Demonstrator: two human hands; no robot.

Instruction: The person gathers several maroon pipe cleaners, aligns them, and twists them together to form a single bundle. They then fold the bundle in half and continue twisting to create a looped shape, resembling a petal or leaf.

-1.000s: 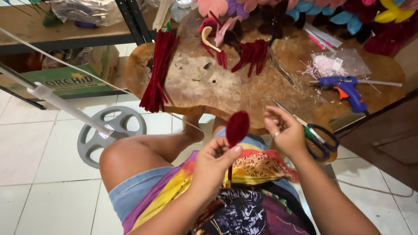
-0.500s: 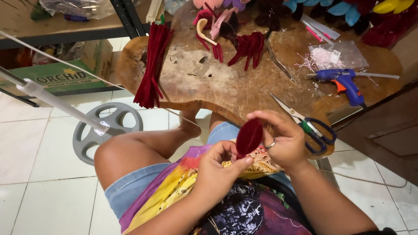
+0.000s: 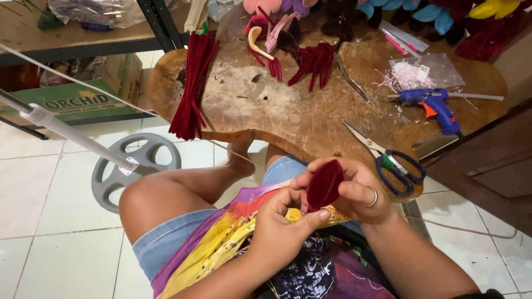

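Over lap, both hands (image 3: 318,207) pinching red petal (image 3: 324,184)

A dark red velvet petal (image 3: 324,184), oval and seemingly curled lengthwise, stands roughly upright above the lap.

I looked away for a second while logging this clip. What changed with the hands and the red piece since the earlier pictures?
The right hand, apart from the dark red petal a second ago, has closed onto it beside the left hand, and both have drawn it down toward the lap. The scissors, glue gun and bundle of red stems stayed put on the wooden table.
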